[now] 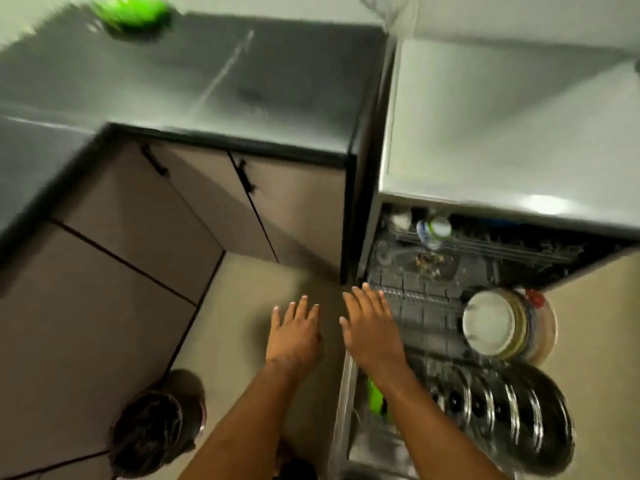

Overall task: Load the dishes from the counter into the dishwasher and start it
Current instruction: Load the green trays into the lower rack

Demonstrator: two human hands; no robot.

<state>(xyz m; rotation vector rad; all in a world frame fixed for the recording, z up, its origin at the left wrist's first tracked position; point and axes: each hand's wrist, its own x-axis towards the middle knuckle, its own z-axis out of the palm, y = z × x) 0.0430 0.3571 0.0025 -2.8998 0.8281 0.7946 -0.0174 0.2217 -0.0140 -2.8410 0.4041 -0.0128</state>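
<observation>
Both hands out in front, palms down. L first: left hand [294, 336] flat, fingers straight and slightly spread, holding nothing, hovering over the floor [249, 282] just beside the dishwasher [485, 140]. Right hand [372, 327] same story: fingers straight, nothing in it, stretched over the near-left edge of the lower rack [415, 306]. Touching the rack or just above it? Can't tell.

Dishwasher's wide open, lower rack pulled out. Loaded on the R side: white plates [488, 323] standing on edge with a clear, red-marked dish behind them, and nearer the camera a row of dark plates [502, 407] with shiny rims, also upright. The rack's middle tines are bare. A green item [375, 398] sits at the rack's left edge, half hidden under the right forearm. Upper rack [485, 244] sits further in, w/ a pale cup-like thing [434, 230] at its left end; too blurred to name.

Counter [225, 81] up left, grey and glossy: one blurred green object [133, 13] at the far corner. Cabinet doors [194, 209] below it, shut.
</observation>
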